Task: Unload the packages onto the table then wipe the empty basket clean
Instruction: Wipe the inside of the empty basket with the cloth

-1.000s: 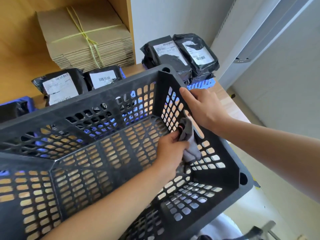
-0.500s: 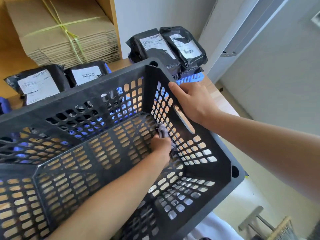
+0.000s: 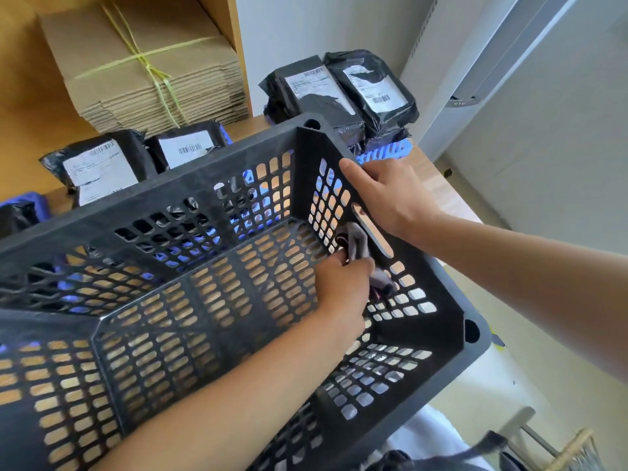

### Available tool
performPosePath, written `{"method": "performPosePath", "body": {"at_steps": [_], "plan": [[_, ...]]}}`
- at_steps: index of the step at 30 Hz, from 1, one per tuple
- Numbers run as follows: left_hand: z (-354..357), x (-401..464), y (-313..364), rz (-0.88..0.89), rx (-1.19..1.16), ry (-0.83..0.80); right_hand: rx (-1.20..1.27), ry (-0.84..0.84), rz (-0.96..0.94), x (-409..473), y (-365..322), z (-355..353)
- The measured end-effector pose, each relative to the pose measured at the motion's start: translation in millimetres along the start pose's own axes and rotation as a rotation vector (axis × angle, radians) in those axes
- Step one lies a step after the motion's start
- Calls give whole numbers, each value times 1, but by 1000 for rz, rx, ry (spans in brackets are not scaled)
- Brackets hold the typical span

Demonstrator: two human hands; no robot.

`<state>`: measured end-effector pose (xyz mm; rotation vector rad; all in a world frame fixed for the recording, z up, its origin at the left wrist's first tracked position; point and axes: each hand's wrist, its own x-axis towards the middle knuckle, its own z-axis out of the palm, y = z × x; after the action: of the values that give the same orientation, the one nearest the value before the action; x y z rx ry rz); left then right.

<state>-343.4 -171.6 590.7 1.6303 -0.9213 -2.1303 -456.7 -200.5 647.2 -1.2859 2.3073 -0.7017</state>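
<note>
Empty basket (image 3: 142, 212) tilts on the bench, right hand (image 3: 390, 195) clamped on its three-o'clock rim, left hand (image 3: 343, 283) gripping the cloth (image 3: 360, 243) inside; cloth may snag the slots, basket may slip.

text: none legible | packages (image 3: 343, 93): white labels, barcodes (print too blurred)

The black plastic basket with holes (image 3: 190, 202) runs off the left edge. The left hand (image 3: 343, 283) hides part of the grey cloth (image 3: 360, 246).
</note>
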Motion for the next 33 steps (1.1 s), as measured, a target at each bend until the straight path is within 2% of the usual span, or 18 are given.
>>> {"method": "performPosePath", "body": {"at_steps": [6, 10, 11, 14, 16, 22, 24, 28, 30, 32, 33], "plan": [[-10, -22, 2, 45, 62, -195, -14, 17, -4, 2, 3, 2], [-38, -6, 13, -96, 30, -326, -58, 87, -36, -1, 0, 0], [-45, -1, 11, -129, 16, -314, -79, 121, -60, -4, -1, -2], [-55, 20, -9, -168, 73, -111, -76, 205, -142, -21, -7, -14], [-57, 40, -31, -203, 119, -27, -27, 175, -117, -37, -6, -23], [-22, 78, -94, -387, 216, -67, -24, -148, 178, -92, 34, -30], [-5, 72, -95, -391, 255, -35, 37, -151, 207, -102, 36, -27], [19, 75, -96, -358, 381, 38, 7, -78, 167, -103, 31, -23], [16, 79, -100, -335, 335, 55, 8, -68, 166, -101, 30, -24], [14, 89, -98, -390, 95, 177, 16, -63, 173, -102, 32, -24], [17, 89, -95, -393, 133, 201, 14, -61, 172, -102, 33, -24]]}}
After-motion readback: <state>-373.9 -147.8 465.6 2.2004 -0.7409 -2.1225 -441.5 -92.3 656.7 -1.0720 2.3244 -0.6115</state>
